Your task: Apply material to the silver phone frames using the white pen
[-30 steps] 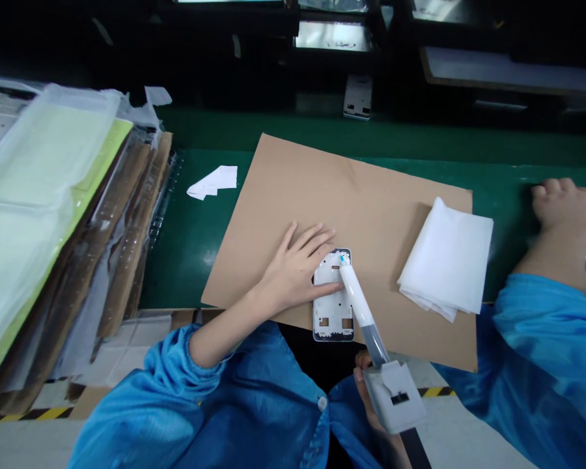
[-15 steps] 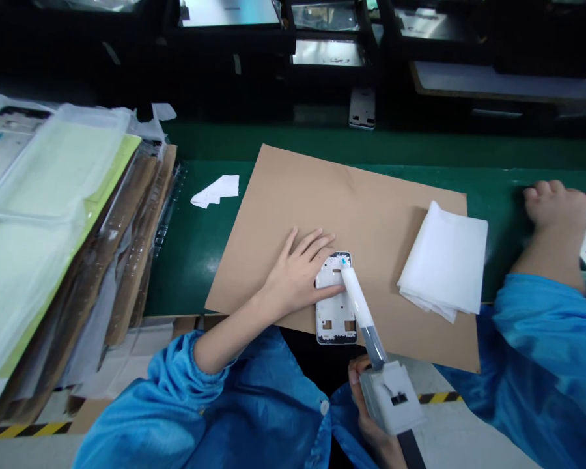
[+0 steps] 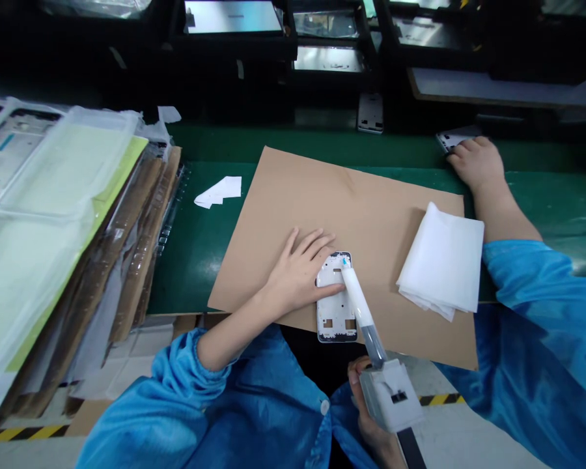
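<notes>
A white phone frame [image 3: 336, 306] lies on a brown cardboard sheet [image 3: 351, 202] at the near edge of the green belt. My left hand [image 3: 297, 270] lies flat on the cardboard with fingers spread, its thumb pressing the frame's left side. My right hand [image 3: 366, 417] grips a grey dispenser gun [image 3: 388, 394] low in the view. The gun's white syringe tube [image 3: 357, 301] slants up to the left, and its blue tip touches the frame's upper right corner.
A folded white cloth [image 3: 442, 264] sits on the cardboard's right. A co-worker's hand [image 3: 476, 163] in a blue sleeve rests on a phone part [image 3: 452, 139] at the far right. Bagged trays and cardboard stacks [image 3: 53, 215] fill the left. A paper scrap [image 3: 219, 191] lies on the belt [image 3: 195, 247].
The co-worker's hand has moved from the right edge of the belt up and left to a part at the belt's far side. My hands and the dispenser have barely moved.
</notes>
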### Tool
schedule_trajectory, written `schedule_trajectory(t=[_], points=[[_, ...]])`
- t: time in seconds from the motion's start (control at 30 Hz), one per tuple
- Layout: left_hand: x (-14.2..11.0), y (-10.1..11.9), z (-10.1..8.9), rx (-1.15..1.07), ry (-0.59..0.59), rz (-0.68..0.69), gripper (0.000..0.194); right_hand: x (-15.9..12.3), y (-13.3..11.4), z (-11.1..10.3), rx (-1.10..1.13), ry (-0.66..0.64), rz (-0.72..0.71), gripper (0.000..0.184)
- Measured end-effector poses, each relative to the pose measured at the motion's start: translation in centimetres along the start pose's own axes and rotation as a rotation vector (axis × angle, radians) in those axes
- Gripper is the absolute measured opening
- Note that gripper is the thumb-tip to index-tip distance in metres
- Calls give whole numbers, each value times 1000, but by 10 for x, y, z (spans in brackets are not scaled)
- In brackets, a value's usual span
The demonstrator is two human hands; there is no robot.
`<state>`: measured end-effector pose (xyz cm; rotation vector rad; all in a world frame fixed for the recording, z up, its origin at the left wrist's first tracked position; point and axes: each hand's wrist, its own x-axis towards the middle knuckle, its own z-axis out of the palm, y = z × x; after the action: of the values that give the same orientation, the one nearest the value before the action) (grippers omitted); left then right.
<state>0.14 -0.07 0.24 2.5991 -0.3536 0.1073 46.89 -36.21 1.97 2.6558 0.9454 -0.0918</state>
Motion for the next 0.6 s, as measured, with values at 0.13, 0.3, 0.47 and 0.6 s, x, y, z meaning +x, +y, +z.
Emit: schedule_trajectory(t=[0.13, 0.3, 0.47, 0.6], points=[[0, 0, 0, 4, -9, 0, 70, -8, 1, -2, -80, 13, 18, 44], [0, 1, 0, 6, -1, -5, 68, -4, -1, -1, -95, 18, -34, 47], [0, 1, -1, 3, 3, 4, 67, -5, -2, -2, -23, -6, -104, 50], [0, 2, -2, 11, -13, 2, 69, -9, -15, -11, 144, -28, -17, 53]])
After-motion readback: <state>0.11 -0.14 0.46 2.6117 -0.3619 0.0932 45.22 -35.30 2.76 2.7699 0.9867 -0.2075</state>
